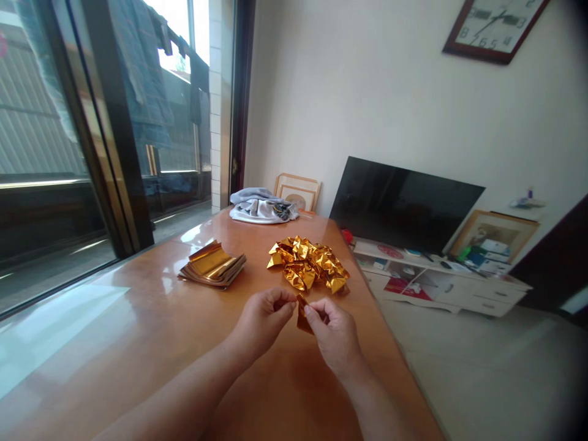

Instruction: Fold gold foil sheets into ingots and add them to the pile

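Note:
Between my two hands is a small folded piece of gold foil paper (303, 320), held just above the table in the middle of the head view. My left hand (269, 315) pinches its upper left corner with thumb and forefinger. From the other side my right hand (334, 331) grips it between thumb and curled fingers, hiding part of it. Just beyond lies a heap of folded gold foil pieces (305, 260), shiny and pointed. Farther left rests a stack of gold foil sheets (212, 266), its top sheets curling up.
The glossy brown table (184, 343) ends along its right edge. At its far end are folded clothes (261, 207) and a framed picture (297, 191). A television (404, 202) stands on a white cabinet (441, 285) to the right. A glass sliding door (110, 141) borders the left.

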The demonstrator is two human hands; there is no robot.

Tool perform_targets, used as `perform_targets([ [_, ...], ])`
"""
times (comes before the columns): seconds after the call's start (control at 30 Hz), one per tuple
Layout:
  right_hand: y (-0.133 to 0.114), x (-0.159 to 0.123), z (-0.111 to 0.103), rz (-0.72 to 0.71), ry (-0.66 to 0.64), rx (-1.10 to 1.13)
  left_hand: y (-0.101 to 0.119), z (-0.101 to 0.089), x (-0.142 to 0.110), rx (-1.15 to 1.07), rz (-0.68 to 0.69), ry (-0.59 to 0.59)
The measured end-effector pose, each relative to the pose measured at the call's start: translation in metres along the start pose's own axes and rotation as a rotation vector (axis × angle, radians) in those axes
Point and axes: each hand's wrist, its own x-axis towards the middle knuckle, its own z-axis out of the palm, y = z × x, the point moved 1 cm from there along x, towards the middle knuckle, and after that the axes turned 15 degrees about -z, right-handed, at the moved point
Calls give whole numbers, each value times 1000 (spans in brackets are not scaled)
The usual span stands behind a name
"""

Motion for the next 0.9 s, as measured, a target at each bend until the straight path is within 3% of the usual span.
perform_targets([
  [0.17, 4, -3, 2, -59, 8, -130, -5, 7, 0, -29, -36, 9],
  [0.9, -17, -2, 10, -331, -72, -563, -5, 11, 2, -374, -219, 43],
])
